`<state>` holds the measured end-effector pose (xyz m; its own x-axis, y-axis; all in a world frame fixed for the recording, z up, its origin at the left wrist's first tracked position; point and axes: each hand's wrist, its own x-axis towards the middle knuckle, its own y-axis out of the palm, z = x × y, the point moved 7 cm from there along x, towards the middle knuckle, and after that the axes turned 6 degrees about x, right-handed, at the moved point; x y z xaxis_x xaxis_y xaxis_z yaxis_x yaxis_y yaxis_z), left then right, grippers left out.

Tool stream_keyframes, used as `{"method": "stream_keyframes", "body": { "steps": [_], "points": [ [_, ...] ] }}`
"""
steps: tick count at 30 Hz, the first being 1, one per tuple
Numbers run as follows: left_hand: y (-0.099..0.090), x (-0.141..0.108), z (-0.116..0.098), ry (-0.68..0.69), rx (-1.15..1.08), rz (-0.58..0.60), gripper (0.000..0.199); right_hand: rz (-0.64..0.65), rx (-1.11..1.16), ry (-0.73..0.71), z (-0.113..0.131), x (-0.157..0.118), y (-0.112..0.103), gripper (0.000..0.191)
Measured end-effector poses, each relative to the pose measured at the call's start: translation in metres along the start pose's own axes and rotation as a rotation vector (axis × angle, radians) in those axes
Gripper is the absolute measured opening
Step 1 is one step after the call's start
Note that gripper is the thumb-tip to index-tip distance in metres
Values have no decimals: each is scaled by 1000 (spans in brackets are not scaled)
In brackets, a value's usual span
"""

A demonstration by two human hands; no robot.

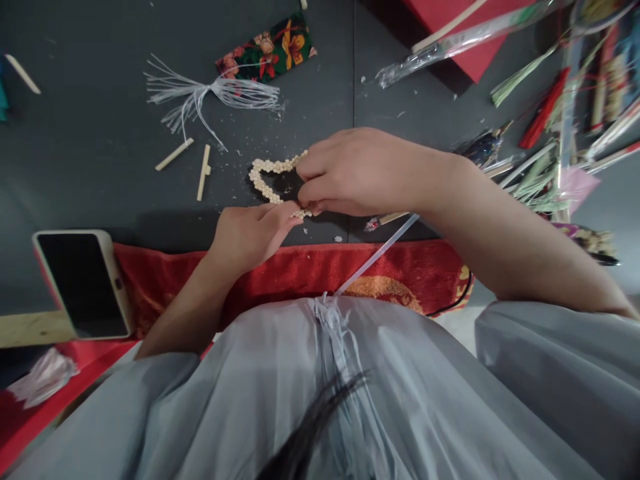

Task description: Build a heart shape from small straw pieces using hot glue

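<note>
A cream string of small beads [263,181] curves in a loop just above the dark grey table, left of my right hand. My right hand [345,175] is closed on the beaded string, with its fingertips bent down over one end. Beneath and to the left, my left hand [260,231] pinches the lower part of the same string close to the right fingertips. The spot where the fingers meet is partly hidden by the hands. Small pale crumbs lie scattered about on the table.
A white string tassel [225,91] lies by a floral fabric piece [270,50]. Pale sticks [203,173] lie left of the beads. A phone [83,283] rests at the left on a red towel [165,277]. Tassels, tubes and a red sheet [470,40] crowd the right.
</note>
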<state>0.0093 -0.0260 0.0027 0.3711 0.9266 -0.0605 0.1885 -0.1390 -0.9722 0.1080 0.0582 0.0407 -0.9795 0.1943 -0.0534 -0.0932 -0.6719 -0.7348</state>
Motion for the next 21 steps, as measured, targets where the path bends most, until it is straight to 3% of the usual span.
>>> {"method": "stream_keyframes", "body": {
  "steps": [12,21],
  "points": [
    [-2,1,-2,-8,-36,11,35,228,-335,7,9,-3,11,29],
    [-3,2,-4,2,1,29,40,200,-333,-14,7,-4,12,32]
  ]
}}
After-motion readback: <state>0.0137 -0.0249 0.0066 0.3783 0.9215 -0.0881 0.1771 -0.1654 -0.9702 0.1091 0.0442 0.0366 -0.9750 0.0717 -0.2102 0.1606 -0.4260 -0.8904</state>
